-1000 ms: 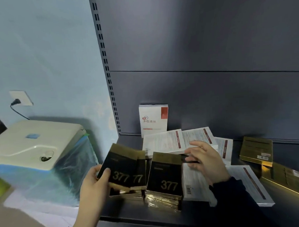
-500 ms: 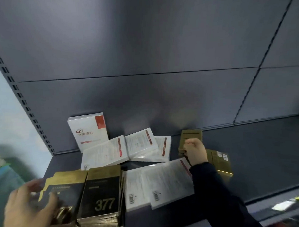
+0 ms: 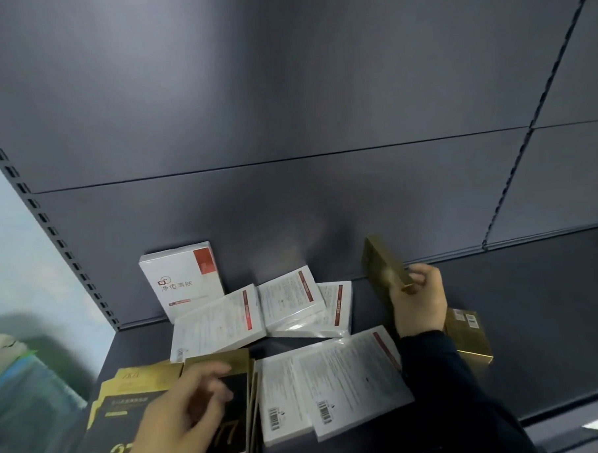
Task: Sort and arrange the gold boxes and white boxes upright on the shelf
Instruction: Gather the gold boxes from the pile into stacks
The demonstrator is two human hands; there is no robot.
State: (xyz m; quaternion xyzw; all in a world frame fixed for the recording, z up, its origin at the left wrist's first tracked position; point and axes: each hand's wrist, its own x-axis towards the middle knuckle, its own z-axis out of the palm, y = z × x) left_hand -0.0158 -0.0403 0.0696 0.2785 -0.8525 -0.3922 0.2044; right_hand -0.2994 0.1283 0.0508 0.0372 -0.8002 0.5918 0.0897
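My right hand (image 3: 419, 298) grips a gold box (image 3: 383, 262) and holds it tilted above the dark shelf (image 3: 534, 318). A second gold box (image 3: 467, 335) lies flat just behind my wrist. One white box (image 3: 183, 281) stands upright against the back panel. Several white boxes (image 3: 287, 298) lie flat and overlapping in the middle, two more (image 3: 331, 379) nearer the front. My left hand (image 3: 182, 413) hovers with spread fingers over the black-and-gold boxes (image 3: 134, 404) stacked at the front left, blurred, and I cannot tell if it touches them.
The grey back panel (image 3: 285, 107) rises behind the shelf, with a slotted upright (image 3: 51, 230) at the left and another (image 3: 526, 130) at the right. Left of the shelf stands something wrapped in blue plastic (image 3: 24, 392) against a pale wall.
My right hand has lifted the gold box off the shelf and tipped it up. My left hand has moved right, over the black-and-gold stack. The view has moved closer.
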